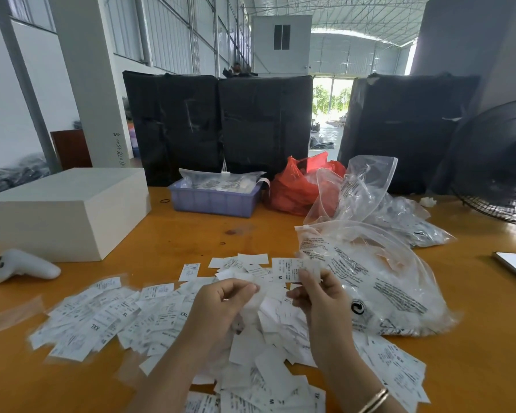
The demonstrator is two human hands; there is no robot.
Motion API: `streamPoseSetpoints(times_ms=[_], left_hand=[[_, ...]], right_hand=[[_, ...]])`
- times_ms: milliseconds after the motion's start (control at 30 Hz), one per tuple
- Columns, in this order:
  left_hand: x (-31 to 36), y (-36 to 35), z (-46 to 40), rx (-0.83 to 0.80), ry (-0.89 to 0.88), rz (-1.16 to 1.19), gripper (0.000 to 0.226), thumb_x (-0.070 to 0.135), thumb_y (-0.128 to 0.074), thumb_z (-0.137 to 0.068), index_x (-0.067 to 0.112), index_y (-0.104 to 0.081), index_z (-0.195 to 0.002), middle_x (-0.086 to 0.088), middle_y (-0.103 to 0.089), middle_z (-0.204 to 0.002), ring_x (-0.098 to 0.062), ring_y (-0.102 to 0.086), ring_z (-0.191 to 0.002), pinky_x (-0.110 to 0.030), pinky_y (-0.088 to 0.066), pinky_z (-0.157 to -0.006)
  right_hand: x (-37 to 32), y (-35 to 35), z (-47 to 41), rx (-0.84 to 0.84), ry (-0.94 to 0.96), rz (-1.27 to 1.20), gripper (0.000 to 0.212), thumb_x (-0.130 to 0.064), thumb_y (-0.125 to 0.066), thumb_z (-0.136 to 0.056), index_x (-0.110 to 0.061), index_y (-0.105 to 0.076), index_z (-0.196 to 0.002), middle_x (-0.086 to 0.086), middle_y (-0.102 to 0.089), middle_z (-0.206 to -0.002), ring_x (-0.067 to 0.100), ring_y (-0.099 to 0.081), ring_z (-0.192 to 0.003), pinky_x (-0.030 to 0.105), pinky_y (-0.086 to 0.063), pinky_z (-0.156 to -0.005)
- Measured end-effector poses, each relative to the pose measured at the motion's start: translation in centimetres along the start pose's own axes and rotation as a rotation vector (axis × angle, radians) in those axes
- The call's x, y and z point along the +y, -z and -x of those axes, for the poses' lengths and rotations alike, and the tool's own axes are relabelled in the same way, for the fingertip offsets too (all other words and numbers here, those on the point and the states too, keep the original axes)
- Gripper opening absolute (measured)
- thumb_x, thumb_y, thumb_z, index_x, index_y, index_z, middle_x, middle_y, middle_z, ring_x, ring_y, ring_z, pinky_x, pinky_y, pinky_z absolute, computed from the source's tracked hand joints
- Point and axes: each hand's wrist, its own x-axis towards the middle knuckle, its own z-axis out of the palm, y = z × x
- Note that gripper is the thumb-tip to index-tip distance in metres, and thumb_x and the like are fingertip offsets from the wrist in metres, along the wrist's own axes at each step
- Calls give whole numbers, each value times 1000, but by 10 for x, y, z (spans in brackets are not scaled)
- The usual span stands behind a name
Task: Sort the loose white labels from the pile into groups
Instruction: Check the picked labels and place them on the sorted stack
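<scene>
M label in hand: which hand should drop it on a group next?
Probably right. The right hand already pinches the M label; the left hand pinches other labels over the pile.

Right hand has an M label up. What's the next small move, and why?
Probably set that M label down on its own bare patch of table. The right hand pinches it clear of the pile, its size already readable, and the spread to the left shows XXL and XL. The left hand could then pull the next label.
</scene>
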Motion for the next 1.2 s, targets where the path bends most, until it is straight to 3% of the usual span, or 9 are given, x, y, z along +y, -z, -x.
streamPoseSetpoints(times_ms=[100, 267, 400, 500, 700, 1000, 1200], left_hand=[[1, -1, -1, -2, -2, -29, 11, 38, -65, -82, 30, -73, -83, 28, -69, -83, 8, -61, -80, -4, -43, -60], [1, 0, -1, -39, -40, -31, 9, 34, -64, -83, 30, -72, -79, 31, -68, -82, 15, -58, -83, 2, -40, -64], [0, 2, -2, -42, -49, -2, 11, 33, -63, -84, 28, -71, -79, 23, -71, -81, 7, -63, -81, -1, -42, -64], [0, 4, -2, -59, -27, 21, 12, 37, -62, -82, 29, -70, -83, 16, -73, -80, -2, -65, -79, -8, -46, -65], [2, 3, -1, -107, -16, 21, 7, 29, -63, -85, 30, -69, -84, 16, -73, -76, 3, -65, -73, -4, -45, -58], [4, 3, 1, -97, -1, 67, 26, 49, -59, -69, 28, -69, -82, 13, -73, -75, 1, -65, -65, -13, -47, -61], [0, 4, -2, -60, -7, 65, 6, 27, -67, -83, 28, -71, -79, 16, -72, -75, 1, -66, -72, -8, -48, -60]], right_hand=[[0, -1, 1, -10, 49, 48, 4, -12, -65, -85, -8, -63, -84, 8, -68, -68, 16, -63, -58, 21, -50, -52], [2, -3, 4, -74, 107, 190, 3, -10, -63, -86, -8, -63, -85, 4, -68, -66, 16, -63, -57, 21, -51, -53], [3, -3, 5, -127, 165, 268, 3, -6, -62, -87, -7, -62, -84, 1, -67, -63, 13, -62, -55, 18, -49, -50], [4, -3, 4, -118, 177, 245, 4, -7, -60, -88, -9, -62, -85, 1, -68, -67, 14, -63, -59, 18, -50, -52], [3, -1, -1, -22, 141, 99, 4, -14, -59, -89, -11, -60, -87, 4, -69, -71, 20, -67, -65, 23, -54, -58], [6, -3, 3, -162, 140, 208, 3, -8, -58, -90, -10, -60, -88, 7, -71, -74, 18, -66, -60, 23, -54, -56], [9, 0, 3, -284, 137, 336, 7, -6, -59, -89, -11, -64, -87, 3, -71, -72, 14, -65, -61, 20, -51, -56]])
